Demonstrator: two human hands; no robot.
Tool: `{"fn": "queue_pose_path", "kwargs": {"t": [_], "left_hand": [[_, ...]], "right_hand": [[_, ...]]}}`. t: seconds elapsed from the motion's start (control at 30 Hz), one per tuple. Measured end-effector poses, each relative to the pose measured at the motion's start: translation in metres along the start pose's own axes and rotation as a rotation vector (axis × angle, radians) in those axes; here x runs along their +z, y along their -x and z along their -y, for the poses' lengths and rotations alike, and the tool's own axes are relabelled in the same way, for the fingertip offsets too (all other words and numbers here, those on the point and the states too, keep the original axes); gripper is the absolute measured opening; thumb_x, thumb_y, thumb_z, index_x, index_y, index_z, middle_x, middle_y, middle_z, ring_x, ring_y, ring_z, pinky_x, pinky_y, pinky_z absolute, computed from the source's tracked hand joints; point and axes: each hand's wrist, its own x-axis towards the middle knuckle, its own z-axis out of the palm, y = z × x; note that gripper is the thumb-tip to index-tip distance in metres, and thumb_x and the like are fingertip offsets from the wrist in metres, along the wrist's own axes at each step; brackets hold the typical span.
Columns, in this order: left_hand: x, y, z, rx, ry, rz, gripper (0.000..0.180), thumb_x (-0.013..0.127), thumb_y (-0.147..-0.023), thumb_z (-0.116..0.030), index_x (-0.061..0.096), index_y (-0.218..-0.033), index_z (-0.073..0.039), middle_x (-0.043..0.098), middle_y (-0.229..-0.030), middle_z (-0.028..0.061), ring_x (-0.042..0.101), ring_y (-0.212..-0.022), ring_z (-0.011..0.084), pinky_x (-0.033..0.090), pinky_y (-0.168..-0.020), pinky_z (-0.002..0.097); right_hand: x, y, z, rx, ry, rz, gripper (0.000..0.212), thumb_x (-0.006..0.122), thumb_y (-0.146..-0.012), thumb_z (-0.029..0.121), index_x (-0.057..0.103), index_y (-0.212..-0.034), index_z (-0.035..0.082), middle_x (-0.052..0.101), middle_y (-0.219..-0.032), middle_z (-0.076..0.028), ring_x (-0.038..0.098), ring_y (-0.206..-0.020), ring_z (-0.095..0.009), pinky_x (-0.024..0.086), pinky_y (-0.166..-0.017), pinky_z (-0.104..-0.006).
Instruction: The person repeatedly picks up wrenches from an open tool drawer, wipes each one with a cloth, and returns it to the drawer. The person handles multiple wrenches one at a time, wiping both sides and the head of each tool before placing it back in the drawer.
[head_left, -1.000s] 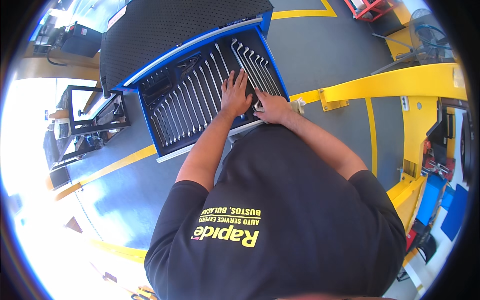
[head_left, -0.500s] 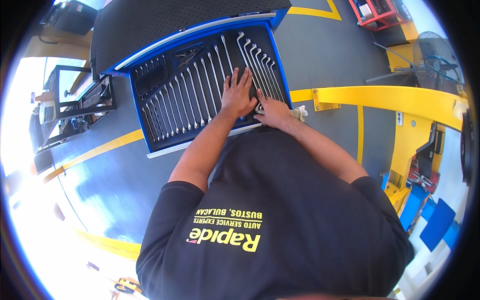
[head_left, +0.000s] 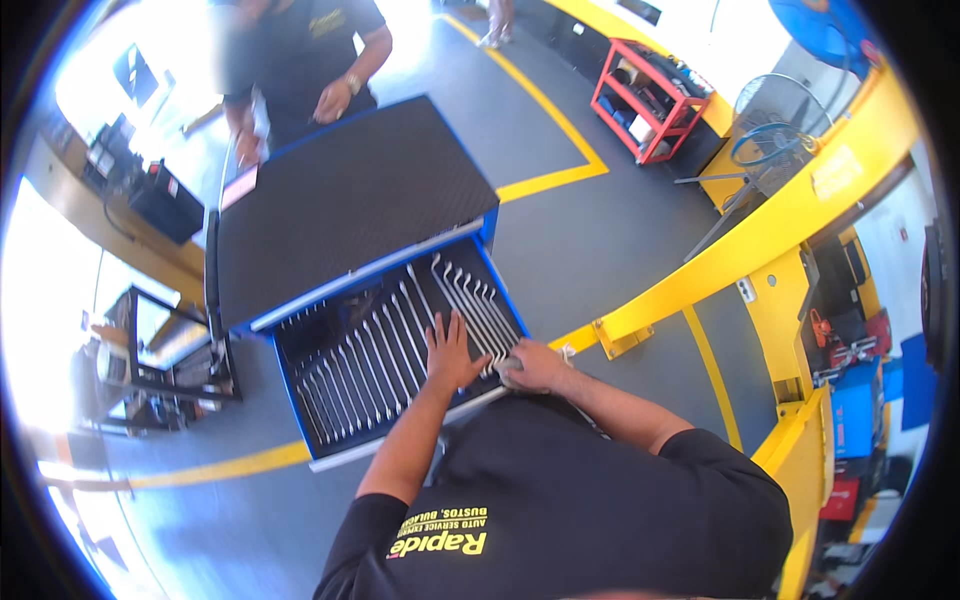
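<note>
Inside the pulled-out drawer (head_left: 505, 292), wrenches lie in a dark tray: a graded row of straight ones (head_left: 382, 366) to the left and a group of bent-neck ones (head_left: 474, 310) to the right. The left hand (head_left: 452, 357) lies palm down between the two groups, its fingers extended and slightly apart, gripping nothing visible; it covers part of the tray. The right hand (head_left: 538, 367) rests at the near right corner, over the lower ends of the bent-neck wrenches. A pale, cloth-like item (head_left: 567, 353) shows beside it, mostly concealed; whether the fingers close on it cannot be told. Contents of the drawer's far left part are dark and hard to make out. Beyond the black-topped cabinet (head_left: 350, 190), a co-worker (head_left: 310, 60) is cut off by the upper edge, partly lost in blur and glare.
</note>
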Motion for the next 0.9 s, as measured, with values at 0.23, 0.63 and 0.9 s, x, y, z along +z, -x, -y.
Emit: {"fn": "queue_pose_path", "kwargs": {"t": [0.23, 0.63, 0.9], "left_hand": [[-0.011, 0.0, -0.004, -0.033, 0.005, 0.094, 0.112, 0.063, -0.09, -0.07, 0.02, -0.168, -0.002, 0.009, -0.179, 0.0111, 0.0, -0.164, 0.0407, 0.007, -0.13, 0.0599], [-0.027, -0.031, 0.02, -0.025, 0.061, 0.026, 0.07, 0.068, -0.092, -0.051, 0.058, -0.143, -0.005, 0.054, -0.149, 0.0158, 0.045, -0.145, 0.0417, 0.037, -0.118, 0.0596], [-0.042, -0.155, 0.052, -0.348, 0.185, -0.018, 0.035, 0.061, -0.092, -0.019, 0.074, -0.122, -0.006, 0.064, -0.136, 0.021, 0.068, -0.123, 0.0378, 0.057, -0.102, 0.0488]], "right_hand": [[-0.034, -0.033, -0.024, 0.178, -0.708, -0.284, 0.038, 0.061, -0.105, 0.04, 0.078, -0.107, 0.006, 0.077, -0.096, -0.014, 0.073, -0.093, -0.025, 0.055, -0.086, -0.0396], [0.044, -0.037, -0.046, 0.241, -0.966, -0.345, 0.033, 0.059, -0.109, 0.032, 0.069, -0.103, 0.001, 0.068, -0.089, -0.003, 0.059, -0.079, -0.011, 0.052, -0.075, -0.031], [0.027, -0.025, -0.017, 0.157, -0.502, -0.355, 0.04, 0.067, -0.099, 0.04, 0.07, -0.108, 0.001, 0.075, -0.094, -0.024, 0.073, -0.09, -0.043, 0.055, -0.077, -0.0477]]}}
